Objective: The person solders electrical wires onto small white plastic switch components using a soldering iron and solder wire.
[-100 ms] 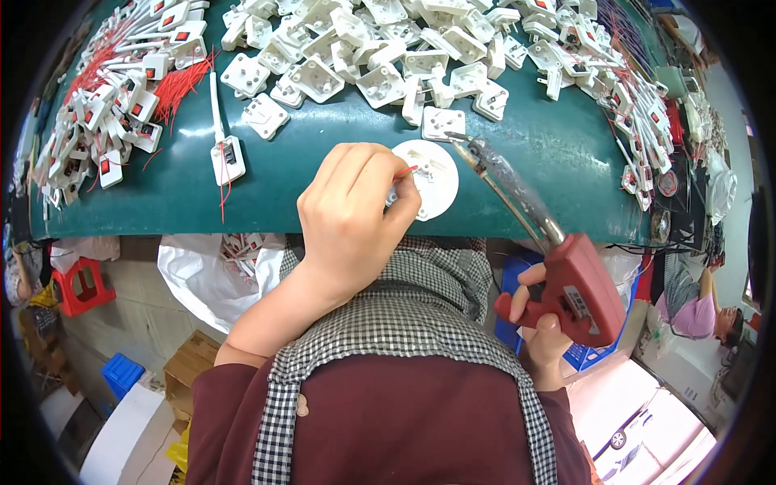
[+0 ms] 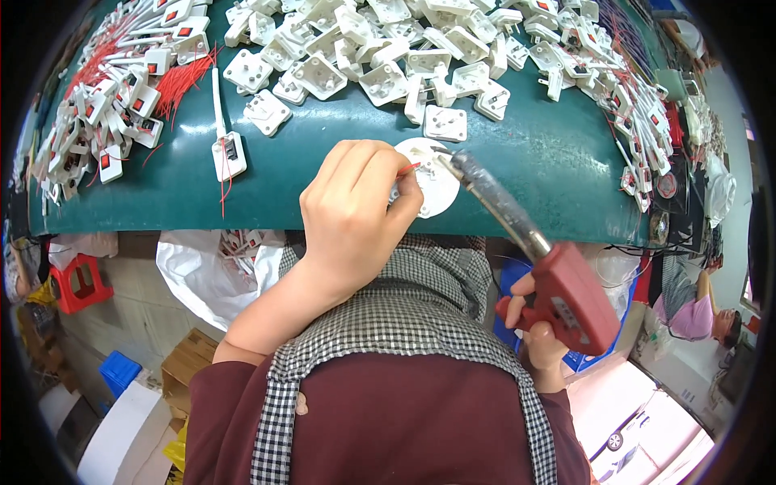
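Pinched between the thumb and fingers of my left hand (image 2: 356, 194) is a thin red wire (image 2: 411, 168). That hand rests over the left side of a round white disc (image 2: 440, 196) near the table's front edge. A small white part on the disc is partly hidden by my fingers. My right hand (image 2: 540, 330) is wrapped round the handle of a red soldering gun (image 2: 572, 295). Its long metal barrel slants up and left, and the tip is over the upper part of the disc, close to the wire; whether it touches anything I cannot tell.
White plug housings (image 2: 388, 81) lie heaped at the back of the green table (image 2: 283, 178). One corded white switch piece (image 2: 229, 158) lies left of my hand. Corded pieces with red switches (image 2: 109, 121) are piled left, others right. A white bag (image 2: 194, 271) hangs below the edge.
The soldering gun has swung left and slightly down, bringing its tip from beside a square plug housing to over the disc. My left hand stays nearly still with the wire.
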Motion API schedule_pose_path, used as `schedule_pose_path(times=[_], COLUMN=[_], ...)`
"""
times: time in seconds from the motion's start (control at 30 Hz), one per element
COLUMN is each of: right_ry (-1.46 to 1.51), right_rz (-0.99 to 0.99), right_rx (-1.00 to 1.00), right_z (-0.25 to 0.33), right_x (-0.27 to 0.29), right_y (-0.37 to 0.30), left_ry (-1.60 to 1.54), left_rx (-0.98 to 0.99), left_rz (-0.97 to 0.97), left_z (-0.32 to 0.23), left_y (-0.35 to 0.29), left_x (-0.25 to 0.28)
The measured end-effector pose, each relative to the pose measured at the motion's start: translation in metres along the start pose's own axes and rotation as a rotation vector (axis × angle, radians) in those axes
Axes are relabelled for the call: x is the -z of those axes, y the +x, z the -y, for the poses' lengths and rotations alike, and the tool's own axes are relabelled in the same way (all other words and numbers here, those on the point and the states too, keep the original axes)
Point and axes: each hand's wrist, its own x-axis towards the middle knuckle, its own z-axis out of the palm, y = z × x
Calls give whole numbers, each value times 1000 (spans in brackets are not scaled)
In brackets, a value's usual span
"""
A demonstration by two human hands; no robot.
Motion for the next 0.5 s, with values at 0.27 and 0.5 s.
schedule_pose_path(times=[0.27,0.5], right_ry=[-988,-902], right_rz=[67,76], right_rx=[130,163], right_z=[-18,-11], right_x=[23,11], right_y=[-25,-21], left_ry=[-22,-5], left_rx=[-11,-11], left_rz=[-36,-41], left_z=[1,0], left_y=[-1,-2], left_x=[-4,-4])
